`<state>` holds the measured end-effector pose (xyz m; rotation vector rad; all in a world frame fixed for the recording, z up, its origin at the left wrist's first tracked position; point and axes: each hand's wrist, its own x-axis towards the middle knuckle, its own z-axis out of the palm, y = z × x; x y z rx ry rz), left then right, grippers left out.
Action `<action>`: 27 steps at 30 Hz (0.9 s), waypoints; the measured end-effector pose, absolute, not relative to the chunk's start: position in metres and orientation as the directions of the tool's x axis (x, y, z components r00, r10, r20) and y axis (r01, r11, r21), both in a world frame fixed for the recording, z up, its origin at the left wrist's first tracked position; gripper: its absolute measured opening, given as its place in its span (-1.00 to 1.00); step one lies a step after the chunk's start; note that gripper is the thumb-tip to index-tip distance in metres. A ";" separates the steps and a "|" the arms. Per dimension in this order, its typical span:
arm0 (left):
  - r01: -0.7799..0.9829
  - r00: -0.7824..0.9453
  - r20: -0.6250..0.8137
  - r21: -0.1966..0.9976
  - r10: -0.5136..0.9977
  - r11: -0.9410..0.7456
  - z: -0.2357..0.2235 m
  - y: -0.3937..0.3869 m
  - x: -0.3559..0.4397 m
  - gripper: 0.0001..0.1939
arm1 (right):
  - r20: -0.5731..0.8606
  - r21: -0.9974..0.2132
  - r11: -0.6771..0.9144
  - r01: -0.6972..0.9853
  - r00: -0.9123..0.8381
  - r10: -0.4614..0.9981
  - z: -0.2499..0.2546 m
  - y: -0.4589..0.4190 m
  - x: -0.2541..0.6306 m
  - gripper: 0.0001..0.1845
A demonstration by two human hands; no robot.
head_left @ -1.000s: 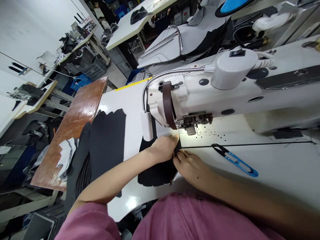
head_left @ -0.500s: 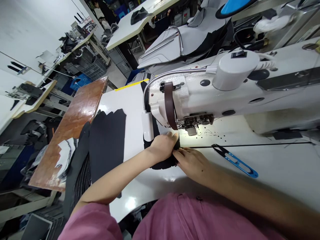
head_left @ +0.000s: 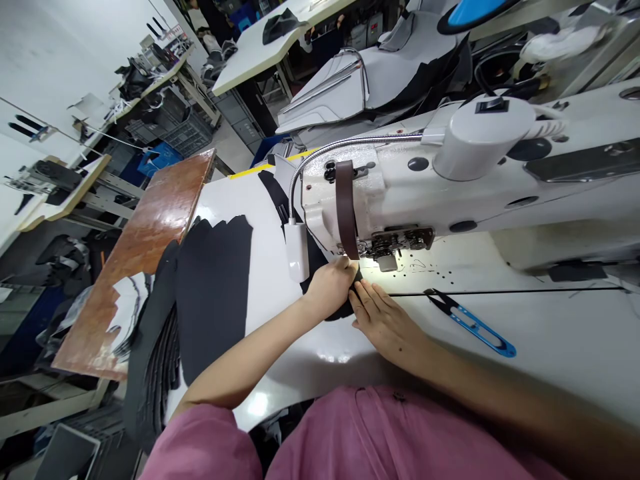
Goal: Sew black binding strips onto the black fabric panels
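Note:
A black fabric piece (head_left: 314, 253) lies under the head of a white sewing machine (head_left: 390, 200) and reaches out behind it to the left. My left hand (head_left: 330, 287) is closed on the fabric close to the needle area, its fingertips partly hidden by the machine head. Beside it, my right hand (head_left: 383, 317) lies with fingers stretched out flat at the fabric's right edge. A white lamp (head_left: 297, 253) on a bendable metal neck lights the spot. Blue-handled thread snips (head_left: 475, 323) rest on the table to the right of my right hand.
Left on the white table (head_left: 225, 193) lies a stack of black fabric pieces (head_left: 215, 287). A brown wooden board (head_left: 165, 200) beside it carries white-edged cut pieces (head_left: 131, 307). Grey panels (head_left: 335, 87) are piled behind the machine; crates (head_left: 187, 133) stand farther off.
The black fabric has slid away from me under the machine, its far end now showing farther left. My left hand has moved slightly forward; my right fingers have straightened out flat.

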<state>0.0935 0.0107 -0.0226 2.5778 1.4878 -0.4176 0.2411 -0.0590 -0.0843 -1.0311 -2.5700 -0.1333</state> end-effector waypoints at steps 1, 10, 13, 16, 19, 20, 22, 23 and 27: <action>0.862 0.480 -0.290 -0.018 0.828 -0.506 -0.023 0.012 0.093 -0.82 | 0.364 -0.056 0.733 0.678 -0.670 0.647 -0.083 -0.059 0.241 -0.45; 0.827 0.551 -0.028 0.148 0.834 -0.542 -0.028 0.023 0.060 -0.65 | 0.301 -0.254 0.930 0.264 -0.892 0.336 -0.065 -0.030 0.256 -0.43; 0.791 0.598 -0.084 0.219 0.797 -0.571 -0.028 0.033 0.057 -0.64 | 0.263 -0.328 0.925 0.191 -0.922 0.284 -0.074 -0.020 0.258 -0.32; 0.811 0.581 -0.164 0.205 0.797 -0.548 -0.024 0.040 0.064 -0.63 | 0.212 -0.384 0.902 0.198 -0.932 0.295 -0.081 -0.013 0.254 -0.29; 0.838 0.545 -0.203 0.162 0.814 -0.521 -0.016 0.041 0.072 -0.66 | 0.190 -0.406 0.890 0.210 -0.933 0.307 -0.083 -0.006 0.246 -0.23; 0.844 0.536 -0.211 0.143 0.817 -0.517 -0.014 0.041 0.074 -0.67 | 0.190 -0.409 0.887 0.215 -0.931 0.313 -0.082 -0.003 0.243 -0.21; 0.849 0.525 -0.238 0.086 0.817 -0.521 -0.010 0.040 0.077 -0.68 | 0.195 -0.418 0.879 0.230 -0.922 0.334 -0.079 0.001 0.237 -0.16; 0.849 0.521 -0.257 0.054 0.814 -0.526 -0.009 0.040 0.079 -0.69 | 0.199 -0.423 0.874 0.239 -0.916 0.347 -0.077 0.003 0.234 -0.14; 0.844 0.508 -0.281 -0.028 0.814 -0.536 -0.009 0.040 0.081 -0.68 | 0.202 -0.440 0.845 0.303 -0.884 0.422 -0.072 0.004 0.222 -0.15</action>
